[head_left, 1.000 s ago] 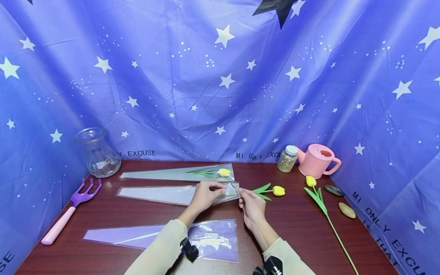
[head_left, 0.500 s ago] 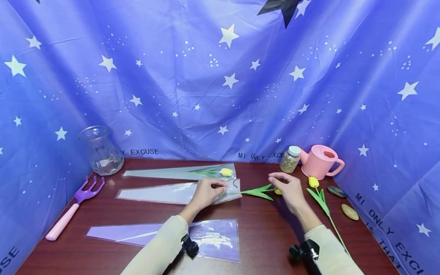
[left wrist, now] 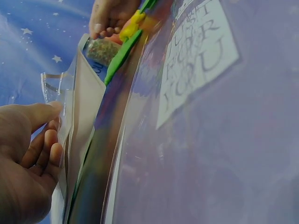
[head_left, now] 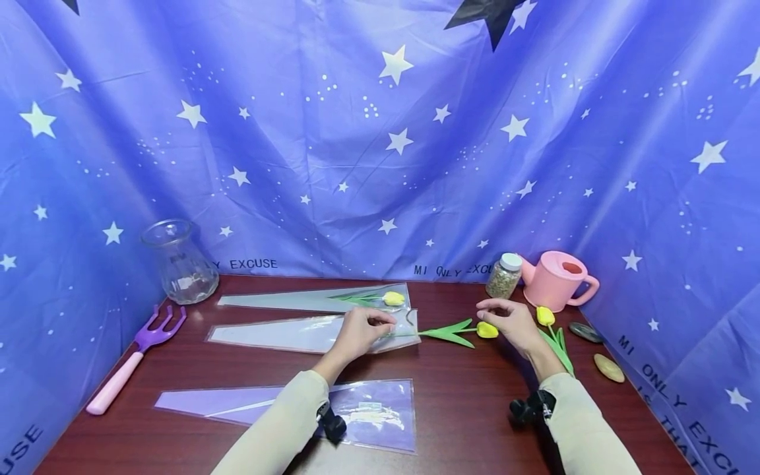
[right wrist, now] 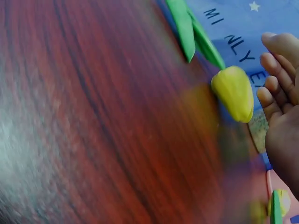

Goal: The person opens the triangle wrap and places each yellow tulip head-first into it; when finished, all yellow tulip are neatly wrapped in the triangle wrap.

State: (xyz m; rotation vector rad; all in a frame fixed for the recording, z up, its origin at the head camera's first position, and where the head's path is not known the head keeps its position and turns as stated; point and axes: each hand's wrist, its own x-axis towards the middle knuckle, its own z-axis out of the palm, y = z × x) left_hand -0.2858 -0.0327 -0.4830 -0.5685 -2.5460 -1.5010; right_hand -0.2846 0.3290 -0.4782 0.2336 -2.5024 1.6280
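With thumb and fingers, my left hand [head_left: 363, 330] pinches the upper film of a clear, white-backed flower sleeve [head_left: 267, 334] near its wide end. In the left wrist view the sleeve's film [left wrist: 67, 88] stands lifted at the thumb. A yellow artificial tulip [head_left: 487, 330] lies with its stem running into that mouth, its green leaves [head_left: 448, 333] and bloom outside to the right. Just beyond the bloom hovers my right hand [head_left: 512, 324], fingers loosely bent and holding nothing. The right wrist view shows a gap between those fingers and the tulip bloom [right wrist: 233, 93].
Behind lies another sleeve [head_left: 285, 300] with a tulip inside. In front is a purple sleeve [head_left: 380, 429]. A glass vase [head_left: 190, 280] and hand rake [head_left: 151, 336] are left. At right are a jar [head_left: 505, 277], pink watering can [head_left: 552, 284], another tulip [head_left: 545, 316] and stones [head_left: 608, 368].
My right hand has left the sleeve's mouth and moved right, past the tulip's bloom. The tulip's leaves lie slightly flatter outside the sleeve. The left hand keeps its place.
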